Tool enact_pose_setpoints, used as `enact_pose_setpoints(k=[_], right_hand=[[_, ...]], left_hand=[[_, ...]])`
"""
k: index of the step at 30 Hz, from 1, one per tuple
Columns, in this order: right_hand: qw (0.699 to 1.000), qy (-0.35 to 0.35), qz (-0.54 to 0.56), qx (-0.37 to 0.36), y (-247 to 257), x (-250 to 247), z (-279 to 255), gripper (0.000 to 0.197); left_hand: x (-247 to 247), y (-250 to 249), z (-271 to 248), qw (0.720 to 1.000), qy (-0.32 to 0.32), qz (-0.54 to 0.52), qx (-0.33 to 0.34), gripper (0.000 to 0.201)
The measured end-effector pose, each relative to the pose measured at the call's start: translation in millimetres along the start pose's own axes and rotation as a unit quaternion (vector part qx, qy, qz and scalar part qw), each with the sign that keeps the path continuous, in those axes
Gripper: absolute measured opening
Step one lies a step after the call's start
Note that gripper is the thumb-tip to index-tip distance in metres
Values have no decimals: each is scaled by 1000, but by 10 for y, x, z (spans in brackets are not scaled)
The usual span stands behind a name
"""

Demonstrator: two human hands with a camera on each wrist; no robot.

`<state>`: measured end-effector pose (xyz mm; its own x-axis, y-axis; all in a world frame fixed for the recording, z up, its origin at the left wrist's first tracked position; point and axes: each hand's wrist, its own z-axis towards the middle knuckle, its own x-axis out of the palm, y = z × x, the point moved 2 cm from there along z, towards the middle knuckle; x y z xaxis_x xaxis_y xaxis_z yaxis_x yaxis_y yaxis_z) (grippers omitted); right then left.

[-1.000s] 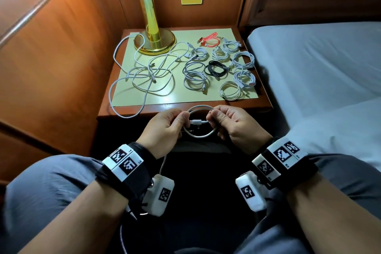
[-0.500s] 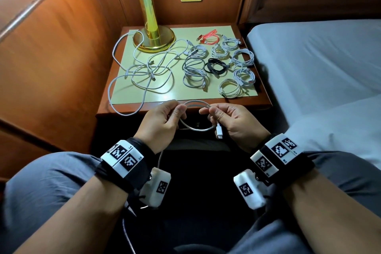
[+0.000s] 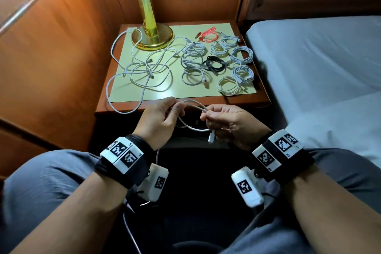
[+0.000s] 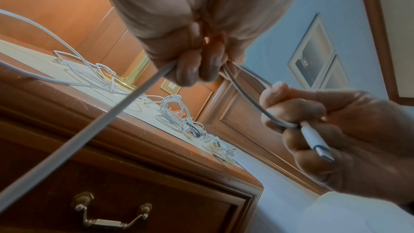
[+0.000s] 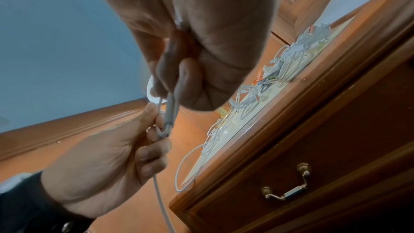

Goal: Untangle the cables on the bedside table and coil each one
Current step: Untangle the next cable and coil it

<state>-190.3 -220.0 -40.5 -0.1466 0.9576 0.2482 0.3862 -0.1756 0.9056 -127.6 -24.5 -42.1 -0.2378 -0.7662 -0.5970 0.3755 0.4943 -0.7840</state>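
In front of the bedside table (image 3: 243,102) both hands hold a white cable (image 3: 192,101) in a small loop. My left hand (image 3: 175,110) pinches the loop's left side, and the cable's long tail (image 4: 89,130) runs down past that wrist. My right hand (image 3: 207,116) pinches the right side, with the white connector (image 3: 211,137) hanging under its fingers. The left wrist view shows the connector (image 4: 315,142) lying across the right hand's curled fingers. A loose tangle of white cables (image 3: 144,68) lies on the table's left half. Several coiled cables (image 3: 237,72) lie on its right half.
A brass lamp (image 3: 151,35) stands at the table's back left, with one cable around its base. A black coil (image 3: 214,64) and a red coil (image 3: 208,36) sit among the white ones. Wood panelling is on the left, a bed (image 3: 319,57) on the right, and a drawer handle (image 4: 109,219) is below the tabletop.
The connector lay across the loop between my hands a second ago and now hangs below my right hand. The hands have drawn slightly apart and the loop is wider.
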Motion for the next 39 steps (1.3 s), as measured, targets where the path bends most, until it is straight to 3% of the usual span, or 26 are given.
enact_pose_setpoints(k=[8, 11, 16, 20, 24, 27, 31, 35, 39], right_hand=[[998, -57, -25, 13, 30, -8, -20, 30], [998, -58, -31, 18, 28, -2, -24, 35], [994, -94, 56, -15, 97, -119, -12, 33], [962, -205, 165, -77, 280, -407, -82, 32], [930, -273, 215, -121, 363, -646, -187, 29], [944, -248, 164, -142, 296, -595, -140, 25], [967, -200, -24, -156, 137, -358, 9, 19], [941, -154, -254, -161, 32, -277, 53, 17], [935, -88, -319, -125, -19, -190, 59, 18]], left_hand=[[104, 91, 2, 999, 52, -7, -2, 29], [131, 80, 8, 999, 50, -19, -10, 20], [95, 171, 69, 997, 33, -67, -30, 4], [-167, 255, 190, 998, 24, 23, -51, 7], [-416, 348, 269, 995, -57, 33, -72, 8], [-282, 275, 215, 993, -45, 95, -50, 6], [73, 125, 42, 983, 36, 140, 114, 5], [220, -45, -49, 970, 90, 97, 203, 2], [182, -105, -44, 973, 53, 63, 216, 4]])
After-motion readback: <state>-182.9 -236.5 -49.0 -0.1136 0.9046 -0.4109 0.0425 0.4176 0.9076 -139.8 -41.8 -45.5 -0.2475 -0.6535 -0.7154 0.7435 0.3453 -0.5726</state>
